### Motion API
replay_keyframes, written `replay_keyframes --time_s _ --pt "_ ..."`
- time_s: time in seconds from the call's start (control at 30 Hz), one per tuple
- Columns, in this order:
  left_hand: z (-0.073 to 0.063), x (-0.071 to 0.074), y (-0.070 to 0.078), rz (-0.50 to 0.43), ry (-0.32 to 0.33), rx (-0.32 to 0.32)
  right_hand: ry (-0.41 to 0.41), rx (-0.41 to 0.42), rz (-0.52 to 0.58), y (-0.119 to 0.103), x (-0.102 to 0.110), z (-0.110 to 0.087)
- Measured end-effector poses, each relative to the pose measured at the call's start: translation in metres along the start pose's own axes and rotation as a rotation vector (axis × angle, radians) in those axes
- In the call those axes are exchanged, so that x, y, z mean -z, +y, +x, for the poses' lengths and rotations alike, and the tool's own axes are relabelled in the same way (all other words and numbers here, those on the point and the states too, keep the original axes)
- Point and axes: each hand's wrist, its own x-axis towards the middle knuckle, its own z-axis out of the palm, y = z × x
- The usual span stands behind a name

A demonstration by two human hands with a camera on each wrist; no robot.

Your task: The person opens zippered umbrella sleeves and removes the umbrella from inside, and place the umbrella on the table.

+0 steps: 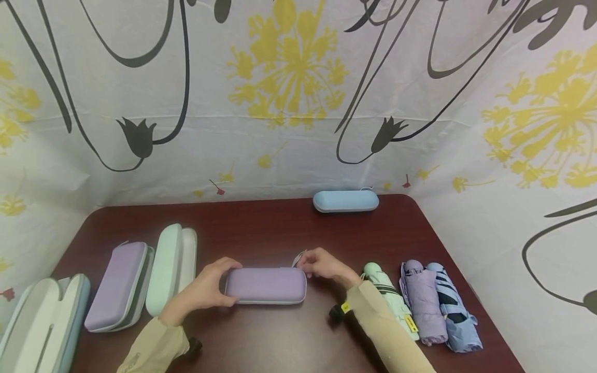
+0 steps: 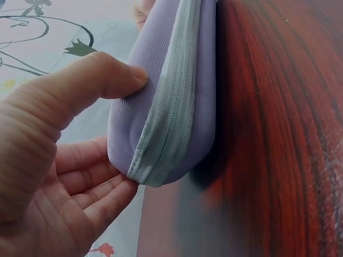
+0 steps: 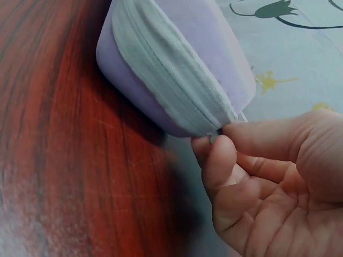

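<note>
A purple zip case (image 1: 266, 285) lies lengthwise on the dark red table in front of me, its grey zipper band (image 2: 174, 107) closed along the side seen in the left wrist view. My left hand (image 1: 211, 286) holds the case's left end, thumb on the near edge and fingers round the far side. At the right end, my right hand (image 1: 323, 265) pinches the small zipper pull (image 3: 215, 135) between thumb and index finger. The pull is mostly hidden by the fingertips. A thin wrist loop (image 1: 298, 258) sticks up beside that hand.
On the left stand an open blue case (image 1: 76, 316), another purple case (image 1: 118, 285) and a mint case (image 1: 168, 269). A light blue case (image 1: 346, 201) lies at the back edge. To the right are mint (image 1: 387, 292), purple (image 1: 423, 303) and blue (image 1: 457, 311) folded umbrellas.
</note>
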Motion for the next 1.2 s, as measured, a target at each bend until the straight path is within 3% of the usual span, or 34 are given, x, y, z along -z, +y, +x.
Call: replay_keyframes --time_s 0.13,0.4,0.7,0.93,1.2 --pt "0.0 0.0 0.0 -0.007 -0.002 0.003 0.049 0.035 -0.052 -0.002 -0.001 -0.001" --pt "0.002 -0.002 0.0 0.014 0.001 0.02 0.184 0.148 -0.314 0.002 -0.003 -0.003" --pt "0.001 -0.007 0.001 0.04 0.052 0.072 0.26 0.232 -0.352 0.007 -0.005 -0.017" --pt "0.0 -0.014 0.002 0.044 0.083 0.12 0.336 0.352 -0.354 0.007 -0.012 -0.03" --pt "-0.003 -0.018 0.007 0.07 0.154 0.139 0.339 0.245 -0.363 0.006 -0.019 -0.037"
